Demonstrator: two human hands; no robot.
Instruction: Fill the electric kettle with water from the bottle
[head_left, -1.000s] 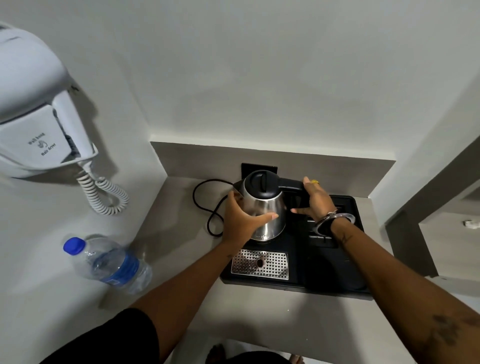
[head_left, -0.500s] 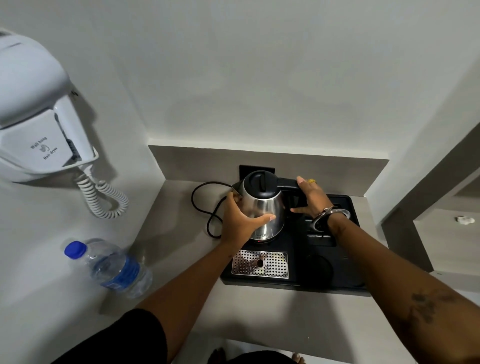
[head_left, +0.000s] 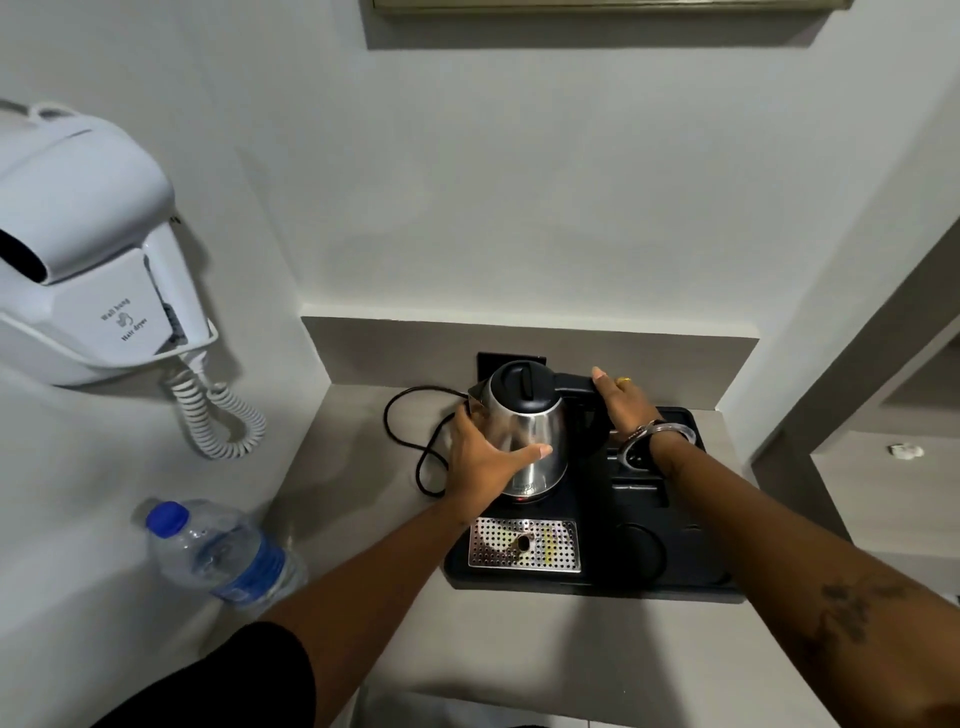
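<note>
A steel electric kettle (head_left: 535, 436) with a closed black lid stands upright on its base at the back left of a black tray (head_left: 675, 577). My left hand (head_left: 480, 460) wraps around the kettle's left side, thumb across the front. My right hand (head_left: 621, 402) grips the kettle's black handle from the right. A clear water bottle (head_left: 228, 558) with a blue cap and blue label stands apart at the lower left, cap on.
The kettle's black cord (head_left: 410, 441) loops on the grey counter (head_left: 519, 654) to a wall socket (head_left: 498, 361). A perforated metal drip grid (head_left: 524, 543) lies in the tray's front. A white wall-hung hair dryer (head_left: 78, 254) with coiled cord juts out at the left. Walls enclose three sides.
Both hands keep their hold on the kettle, which still stands on its base. The view has shifted back and up a little, bringing a frame's edge into the top.
</note>
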